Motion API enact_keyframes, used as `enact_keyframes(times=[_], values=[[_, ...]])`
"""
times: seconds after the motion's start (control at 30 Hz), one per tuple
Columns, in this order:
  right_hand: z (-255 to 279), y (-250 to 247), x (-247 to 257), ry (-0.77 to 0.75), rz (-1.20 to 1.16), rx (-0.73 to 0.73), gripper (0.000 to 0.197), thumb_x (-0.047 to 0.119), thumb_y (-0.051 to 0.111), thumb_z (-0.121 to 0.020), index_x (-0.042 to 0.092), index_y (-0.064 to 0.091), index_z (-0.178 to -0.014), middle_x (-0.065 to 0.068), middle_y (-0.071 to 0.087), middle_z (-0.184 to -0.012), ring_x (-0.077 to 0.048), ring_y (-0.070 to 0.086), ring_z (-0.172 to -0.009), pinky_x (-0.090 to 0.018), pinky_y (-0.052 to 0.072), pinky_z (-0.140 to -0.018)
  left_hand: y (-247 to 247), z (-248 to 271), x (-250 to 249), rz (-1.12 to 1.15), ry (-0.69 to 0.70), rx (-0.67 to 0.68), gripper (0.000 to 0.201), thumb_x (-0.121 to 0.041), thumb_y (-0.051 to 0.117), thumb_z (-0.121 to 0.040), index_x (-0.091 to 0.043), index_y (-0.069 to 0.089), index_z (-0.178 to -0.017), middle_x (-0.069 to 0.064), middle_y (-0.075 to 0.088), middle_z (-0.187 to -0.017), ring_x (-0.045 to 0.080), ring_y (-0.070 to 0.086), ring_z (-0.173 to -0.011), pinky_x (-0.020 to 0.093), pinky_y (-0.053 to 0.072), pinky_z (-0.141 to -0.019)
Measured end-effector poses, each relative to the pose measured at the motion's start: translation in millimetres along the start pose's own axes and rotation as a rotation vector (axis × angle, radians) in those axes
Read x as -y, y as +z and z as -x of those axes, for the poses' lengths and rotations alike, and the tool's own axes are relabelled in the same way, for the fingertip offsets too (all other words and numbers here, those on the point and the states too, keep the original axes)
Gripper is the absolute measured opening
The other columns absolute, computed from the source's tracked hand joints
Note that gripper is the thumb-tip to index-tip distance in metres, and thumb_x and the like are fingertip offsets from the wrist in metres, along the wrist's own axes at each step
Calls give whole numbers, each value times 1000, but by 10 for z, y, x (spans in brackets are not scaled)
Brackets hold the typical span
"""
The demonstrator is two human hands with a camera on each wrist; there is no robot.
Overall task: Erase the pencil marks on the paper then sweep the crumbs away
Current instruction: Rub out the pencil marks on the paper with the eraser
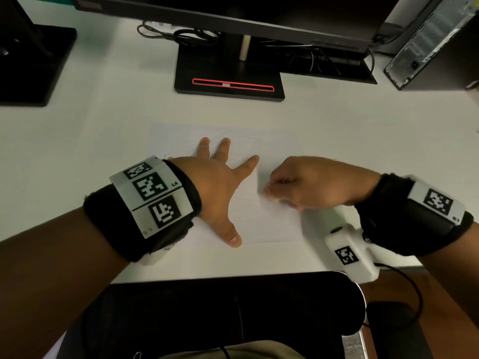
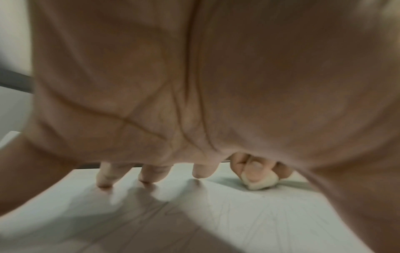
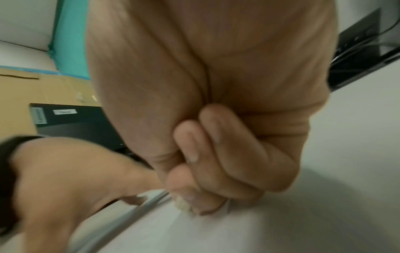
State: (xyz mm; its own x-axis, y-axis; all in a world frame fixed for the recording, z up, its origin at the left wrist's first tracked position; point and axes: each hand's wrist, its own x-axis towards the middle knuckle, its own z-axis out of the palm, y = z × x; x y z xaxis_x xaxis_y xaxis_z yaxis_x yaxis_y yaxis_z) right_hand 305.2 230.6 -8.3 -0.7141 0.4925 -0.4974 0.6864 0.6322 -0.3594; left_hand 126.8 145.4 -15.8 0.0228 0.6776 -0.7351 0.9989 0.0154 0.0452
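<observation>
A white sheet of paper (image 1: 269, 224) with faint pencil lines lies on the white desk. My left hand (image 1: 220, 174) is spread flat on it, fingers straight and thumb splayed toward me, holding it down. My right hand (image 1: 298, 185) sits just right of the left one, fingers curled. It pinches a small off-white eraser (image 2: 260, 181) and presses it against the paper; the eraser (image 3: 184, 206) shows only as a sliver under the fingertips in the right wrist view. Faint pencil strokes (image 2: 249, 222) show on the sheet near the eraser. No crumbs can be made out.
A monitor stand (image 1: 228, 81) with a red-rimmed slot stands behind the paper. A second black base (image 1: 33, 63) is at far left, a computer tower (image 1: 435, 42) at far right, cables behind. A black chair arm (image 1: 233, 307) lies below the desk's front edge.
</observation>
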Motion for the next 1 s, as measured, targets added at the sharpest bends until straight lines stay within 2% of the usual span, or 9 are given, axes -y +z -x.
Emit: enact_keyframes(times=[0.13,0.27,0.33,0.43,0.57,0.67,0.77,0.87,1.0], values=[[-34,-42,-18,42,41,-143,43,36,48,-101,4,63,-76,-7,67,-73,-16,56,-64,-35,47,-66,1,2,9,-1,-2,-4,153,-79,79,-51,-43,-38,-143,4,-47,-152,38,-37,-142,70,20,-114],[9,50,43,-4,-3,14,46,38,49,-100,4,61,-71,-1,64,-61,-10,51,-51,-32,47,-62,6,-14,12,-9,1,-9,155,-80,79,-49,-41,-37,-144,4,-46,-153,39,-37,-142,70,22,-113],[-14,-33,-26,61,-58,-40,45,37,51,-100,6,62,-70,1,62,-57,-8,48,-45,-30,45,-58,-2,-7,9,-9,-1,-4,155,-80,79,-50,-41,-37,-144,4,-46,-153,39,-37,-142,70,21,-113],[-18,-8,8,51,4,-117,44,36,49,-100,5,63,-73,-1,65,-64,-12,55,-55,-32,45,-60,-6,-4,11,-8,-1,-3,154,-80,79,-50,-41,-37,-144,4,-46,-153,38,-37,-142,70,21,-113],[15,63,67,12,-23,24,45,37,50,-99,4,61,-71,-1,63,-58,-13,53,-51,-37,50,-64,0,-11,8,-16,-1,-8,154,-80,78,-50,-41,-37,-145,4,-46,-153,39,-36,-143,70,23,-113],[-36,-60,-29,92,-54,-97,43,35,51,-99,6,63,-69,1,63,-57,-12,52,-48,-35,49,-62,-5,2,1,-10,-5,-3,154,-79,79,-51,-41,-36,-145,4,-46,-153,38,-36,-143,70,22,-113],[-28,63,94,35,8,-101,45,37,48,-101,2,64,-76,-7,69,-70,-20,62,-63,-37,51,-67,2,-10,15,-8,-5,-2,154,-80,79,-50,-41,-37,-144,4,-47,-152,38,-36,-143,70,22,-113],[-6,143,147,18,-31,-21,46,37,49,-101,2,63,-74,-5,66,-63,-17,55,-53,-31,48,-60,7,-25,17,-6,-3,-6,154,-80,79,-49,-43,-37,-144,4,-47,-152,38,-36,-143,70,22,-113],[-37,-34,21,143,-139,-143,43,33,52,-99,-1,65,-75,-3,64,-60,-19,54,-52,-31,46,-56,1,-4,14,-2,-3,-4,153,-79,79,-51,-42,-36,-145,3,-46,-153,38,-36,-143,70,21,-113]])
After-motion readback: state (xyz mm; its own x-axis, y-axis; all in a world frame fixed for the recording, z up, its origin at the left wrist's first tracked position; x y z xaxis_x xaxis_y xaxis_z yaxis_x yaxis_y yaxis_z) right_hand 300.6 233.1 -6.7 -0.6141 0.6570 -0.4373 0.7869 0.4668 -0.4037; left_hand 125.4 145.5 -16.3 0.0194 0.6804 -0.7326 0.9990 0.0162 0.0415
